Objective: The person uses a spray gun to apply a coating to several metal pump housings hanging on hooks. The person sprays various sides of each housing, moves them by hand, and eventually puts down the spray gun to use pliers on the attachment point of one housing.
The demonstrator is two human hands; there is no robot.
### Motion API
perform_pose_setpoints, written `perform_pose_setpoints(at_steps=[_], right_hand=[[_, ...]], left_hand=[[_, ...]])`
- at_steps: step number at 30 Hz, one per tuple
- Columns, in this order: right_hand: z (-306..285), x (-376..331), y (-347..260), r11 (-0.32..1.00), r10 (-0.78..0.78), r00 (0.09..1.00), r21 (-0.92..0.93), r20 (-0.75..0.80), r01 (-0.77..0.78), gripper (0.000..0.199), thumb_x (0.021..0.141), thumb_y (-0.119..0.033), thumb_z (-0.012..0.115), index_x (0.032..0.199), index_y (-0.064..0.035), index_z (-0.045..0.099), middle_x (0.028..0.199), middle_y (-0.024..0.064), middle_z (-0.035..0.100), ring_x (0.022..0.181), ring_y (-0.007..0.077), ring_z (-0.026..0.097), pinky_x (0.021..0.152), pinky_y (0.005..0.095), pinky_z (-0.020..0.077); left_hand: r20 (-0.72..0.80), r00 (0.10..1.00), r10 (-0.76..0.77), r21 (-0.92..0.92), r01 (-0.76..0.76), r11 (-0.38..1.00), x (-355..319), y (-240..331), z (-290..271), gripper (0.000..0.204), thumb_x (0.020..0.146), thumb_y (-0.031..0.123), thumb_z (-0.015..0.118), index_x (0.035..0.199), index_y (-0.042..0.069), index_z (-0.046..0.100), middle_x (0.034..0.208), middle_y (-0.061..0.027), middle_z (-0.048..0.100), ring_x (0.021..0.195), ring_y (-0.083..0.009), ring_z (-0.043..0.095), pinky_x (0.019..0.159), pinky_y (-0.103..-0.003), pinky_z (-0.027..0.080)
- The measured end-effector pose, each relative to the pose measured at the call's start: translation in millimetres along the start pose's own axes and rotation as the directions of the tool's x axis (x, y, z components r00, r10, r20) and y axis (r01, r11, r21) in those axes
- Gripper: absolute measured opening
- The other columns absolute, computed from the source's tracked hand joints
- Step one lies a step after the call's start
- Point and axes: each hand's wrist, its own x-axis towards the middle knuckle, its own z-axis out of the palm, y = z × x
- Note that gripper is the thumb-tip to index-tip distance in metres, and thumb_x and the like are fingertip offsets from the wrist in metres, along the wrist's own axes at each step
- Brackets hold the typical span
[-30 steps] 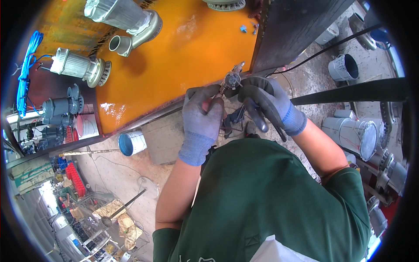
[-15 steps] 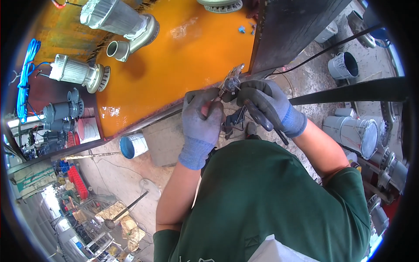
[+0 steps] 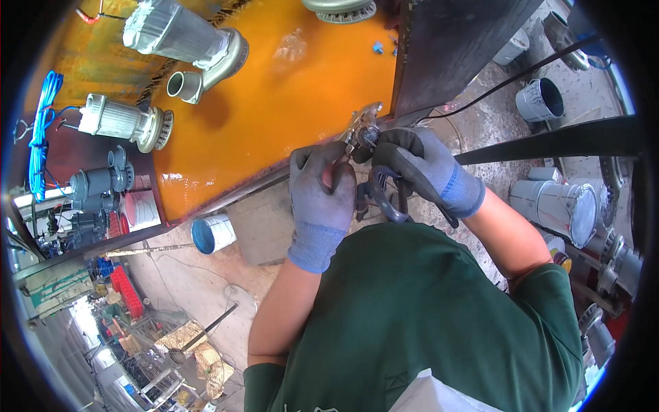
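Note:
My hands meet at the near edge of an orange-coated tabletop, both in grey-blue gloves with dark fingers. Between their fingertips sits a small silver metal piece with a rounded body; its exact kind is unclear. My left hand is closed, thumb and fingers pinching the near end of that piece. My right hand is closed at its other side, and also holds a hand tool with dark curved handles hanging below the palm, perhaps pliers. The tool's jaws are hidden.
Silver pump units stand on the orange top, with a blue cable coil at left. A dark steel panel rises beyond my right hand. Buckets sit on the floor at right; another white-and-blue bucket is below the table.
The dark handles in my right hand have swung, with one now showing as a curved loop nearer my left hand. The silver piece stays between my hands, slightly turned.

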Motion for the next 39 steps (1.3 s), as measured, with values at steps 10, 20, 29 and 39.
perform_pose_setpoints(at_steps=[10,20,29,39], right_hand=[[7,-8,-3,0.956,0.085,0.992,0.289,-0.09,-0.055,0.026,0.103,-0.019,0.059,0.104,0.0032,0.072,0.083,0.0034,0.067,0.075,0.0103,0.061,0.067,0.0286,0.0499],[-3,-2,4,0.906,-0.417,0.906,-0.105,-0.066,0.41,0.025,0.101,-0.019,0.06,0.096,0.0034,0.071,0.08,0.0025,0.065,0.073,0.0085,0.058,0.066,0.0277,0.0482],[-15,0,-6,0.998,-0.053,0.996,-0.03,0.066,0.055,0.027,0.101,-0.02,0.061,0.093,0.0036,0.07,0.074,0.0008,0.062,0.071,0.0071,0.054,0.064,0.0287,0.0478],[-8,-19,-21,0.992,-0.08,0.996,0.1,0.035,0.077,0.029,0.103,-0.021,0.06,0.106,0.0055,0.072,0.088,0.004,0.07,0.079,0.0086,0.062,0.07,0.0266,0.0518]], left_hand=[[-0.005,0.999,-0.039,-0.045,0.039,0.998,-2,4,0,0.027,0.083,-0.004,0.069,0.109,0.001,0.073,0.102,-0.015,0.064,0.1,-0.029,0.062,0.091,-0.039,0.051],[0.069,0.983,-0.171,-0.272,0.184,0.945,2,10,4,0.023,0.088,-0.008,0.068,0.11,-0.001,0.069,0.109,-0.0132,0.052,0.08,-0.021,0.068,0.065,-0.032,0.059],[0.039,0.991,-0.128,-0.147,0.132,0.98,1,11,6,0.024,0.088,-0.006,0.068,0.111,0.0,0.071,0.107,-0.0128,0.053,0.083,-0.022,0.067,0.069,-0.034,0.058],[0.039,0.999,0.025,-0.064,-0.022,0.998,-3,0,-2,0.029,0.082,-0.006,0.069,0.109,0.004,0.074,0.105,-0.0139,0.062,0.1,-0.0285,0.065,0.088,-0.039,0.054]])
